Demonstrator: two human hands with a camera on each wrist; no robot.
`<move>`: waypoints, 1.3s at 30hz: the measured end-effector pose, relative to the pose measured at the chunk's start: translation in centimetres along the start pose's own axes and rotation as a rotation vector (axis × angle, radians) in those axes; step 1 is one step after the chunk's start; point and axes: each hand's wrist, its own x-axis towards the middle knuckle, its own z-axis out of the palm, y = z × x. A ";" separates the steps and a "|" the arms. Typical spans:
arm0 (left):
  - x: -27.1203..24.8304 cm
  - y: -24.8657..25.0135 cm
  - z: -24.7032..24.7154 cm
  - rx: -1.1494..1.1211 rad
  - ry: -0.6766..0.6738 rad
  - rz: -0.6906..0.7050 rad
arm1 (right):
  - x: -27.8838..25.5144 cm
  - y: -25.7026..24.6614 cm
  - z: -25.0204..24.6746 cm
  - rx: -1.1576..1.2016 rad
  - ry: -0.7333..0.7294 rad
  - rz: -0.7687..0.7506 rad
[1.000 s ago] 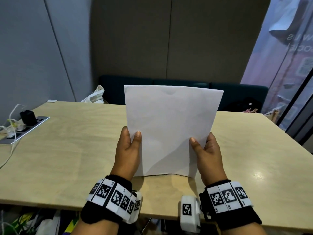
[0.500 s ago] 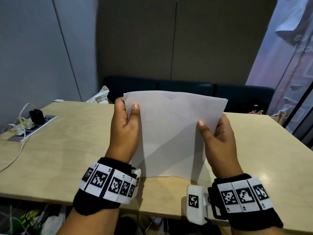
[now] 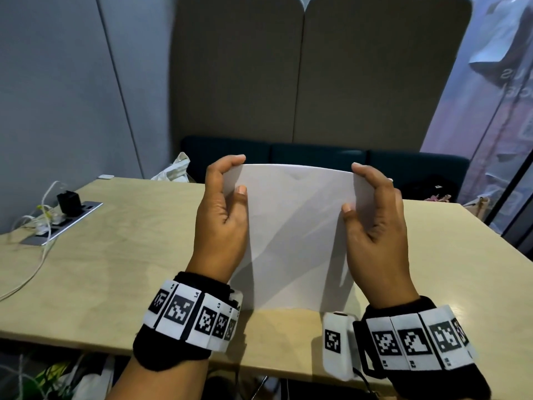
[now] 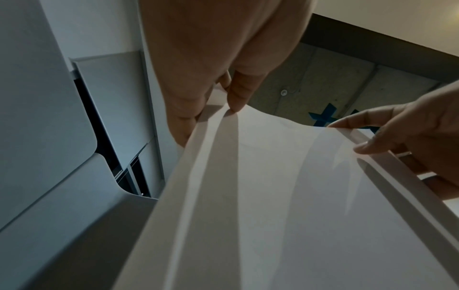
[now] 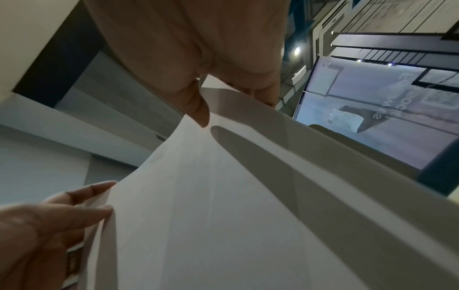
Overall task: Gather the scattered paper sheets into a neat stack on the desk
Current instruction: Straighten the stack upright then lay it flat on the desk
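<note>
The sheets [image 3: 297,235] stood upright on the desk [image 3: 115,255], their lower edge resting on it near the front edge, about midway along. The left hand [image 3: 222,223] held their left side, thumb on the near face and fingers curled over the top left corner. The right hand [image 3: 375,229] held the right side the same way, thumb on the near face and fingers hooked over the top right corner. Both hands' fingers were narrow, closed on the paper. The top edge bowed slightly between them. In the wrist views several layered edges showed under the thumbs, so more than one sheet was held; how many I could not tell. A power strip [image 3: 62,223] with a black plug and white cables lay at the desk's left edge. A white bag [image 3: 173,168] sat beyond the far edge.
</note>
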 end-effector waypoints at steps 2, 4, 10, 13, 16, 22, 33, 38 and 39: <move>0.0 -0.3 -0.1 0.010 -0.014 -0.007 | -0.1 0.0 0.1 -0.014 0.002 0.002; 0.1 -0.4 -0.1 0.013 -0.022 -0.020 | -0.1 0.0 0.2 -0.012 0.007 0.012; -0.1 -1.3 0.2 -0.068 0.050 -0.092 | -0.5 -0.3 0.4 0.002 0.006 0.073; -0.3 -2.5 0.4 -0.006 0.074 -0.124 | -0.7 0.0 0.4 0.114 0.036 0.154; -1.1 -4.1 0.6 0.018 0.071 -0.173 | -1.4 0.9 0.6 0.184 0.010 0.279; -3.8 -6.7 0.9 0.108 -0.025 -0.271 | -3.8 2.6 1.4 0.242 -0.023 0.441; -3.3 -7.1 0.7 0.174 -0.091 -0.306 | -3.6 4.6 1.4 0.307 -0.047 0.507; -4.1 -9.5 0.2 0.313 -0.250 -0.410 | -4.8 7.4 2.0 0.234 -0.180 0.660; -3.9 -9.9 0.1 0.344 -0.276 -0.435 | -4.7 8.0 2.4 0.225 -0.190 0.681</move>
